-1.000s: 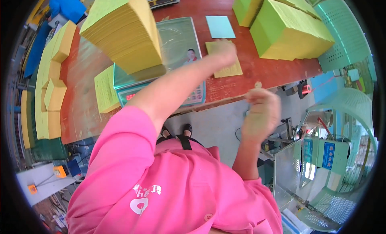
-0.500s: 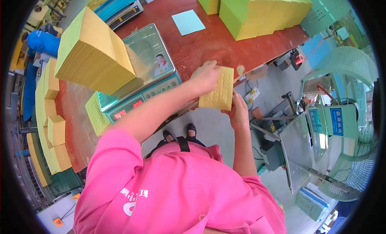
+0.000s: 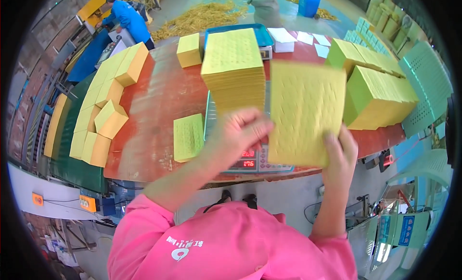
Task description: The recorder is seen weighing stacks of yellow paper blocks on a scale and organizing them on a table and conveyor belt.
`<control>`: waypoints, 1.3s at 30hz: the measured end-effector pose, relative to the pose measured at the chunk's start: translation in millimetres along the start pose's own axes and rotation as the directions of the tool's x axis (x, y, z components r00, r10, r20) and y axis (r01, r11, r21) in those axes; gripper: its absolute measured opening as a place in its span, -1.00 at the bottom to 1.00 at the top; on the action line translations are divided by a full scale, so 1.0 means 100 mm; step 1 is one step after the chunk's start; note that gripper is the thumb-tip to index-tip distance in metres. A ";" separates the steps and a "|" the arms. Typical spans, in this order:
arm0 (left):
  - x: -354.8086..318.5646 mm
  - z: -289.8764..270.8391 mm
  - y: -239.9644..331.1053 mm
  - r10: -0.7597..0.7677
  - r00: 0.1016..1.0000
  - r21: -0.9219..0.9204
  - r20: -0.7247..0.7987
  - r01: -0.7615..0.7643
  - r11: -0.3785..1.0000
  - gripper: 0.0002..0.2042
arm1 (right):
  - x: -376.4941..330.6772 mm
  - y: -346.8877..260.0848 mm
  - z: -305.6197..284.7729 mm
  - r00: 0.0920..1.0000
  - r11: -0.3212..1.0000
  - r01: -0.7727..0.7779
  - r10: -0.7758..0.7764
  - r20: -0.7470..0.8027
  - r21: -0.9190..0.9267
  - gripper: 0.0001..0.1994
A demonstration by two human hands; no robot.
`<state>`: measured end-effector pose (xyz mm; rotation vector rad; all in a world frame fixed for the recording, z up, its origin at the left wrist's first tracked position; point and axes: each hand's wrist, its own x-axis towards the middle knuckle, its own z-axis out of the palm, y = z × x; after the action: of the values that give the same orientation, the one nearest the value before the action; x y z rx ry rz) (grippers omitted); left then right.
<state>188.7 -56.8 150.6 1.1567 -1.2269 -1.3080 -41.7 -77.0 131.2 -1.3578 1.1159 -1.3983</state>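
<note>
Both my hands hold up a thin stack of yellow perforated paper sheets point(image 3: 305, 111) above the table's near edge. My left hand point(image 3: 238, 133) grips its left edge, and my right hand point(image 3: 340, 150) holds its lower right corner. Behind it, a tall pile of the same yellow paper point(image 3: 233, 68) rests on a digital scale point(image 3: 257, 160) whose red display shows below my left hand. A small low stack of yellow-green sheets point(image 3: 188, 136) lies on the red table point(image 3: 154, 102) left of the scale.
Large yellow-green paper blocks point(image 3: 378, 90) stand at the right. Several yellow bundles point(image 3: 108, 106) line the table's left side, one more point(image 3: 188, 50) at the back. Green plastic chairs point(image 3: 426, 80) stand right. A person in blue point(image 3: 126, 17) works far left near straw on the floor.
The view tilted up toward the table. My hands lifted the yellow sheet stack from below the table edge up in front of the scale, now held flat toward me.
</note>
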 end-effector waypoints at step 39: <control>1.13 -1.58 0.25 -0.030 0.987 0.085 -0.159 0.044 0.995 -0.81 | 1.57 0.07 1.38 0.955 0.932 0.265 -0.219 0.200 -0.246 -0.60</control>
<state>337.8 -182.6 166.3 1.3260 -1.1618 -1.1749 91.0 -235.6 159.8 -1.8303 1.0812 -1.3038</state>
